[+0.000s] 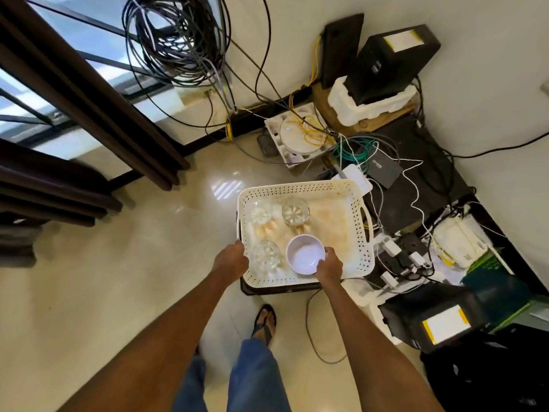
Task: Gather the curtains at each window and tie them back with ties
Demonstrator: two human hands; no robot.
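Note:
Dark brown curtains (89, 93) hang in folds along the window (98, 40) at the upper left, with a second bunch (44, 191) at the left edge. No tie is in view. In front of me a white perforated basket (347, 203) rests on a dark stand. My left hand (233, 258) grips the basket's near left rim. My right hand (328, 267) holds a white bowl (304, 257) by its edge inside the basket. Three clear glasses (292, 211) stand in the basket too.
A coil of black cables (175, 40) hangs on the wall by the window. Routers, power strips and tangled wires (386, 179) crowd the floor at right, with black boxes (389, 60) in foam. Glossy tile floor (133, 278) lies open at left. My sandalled foot (264, 322) stands below the basket.

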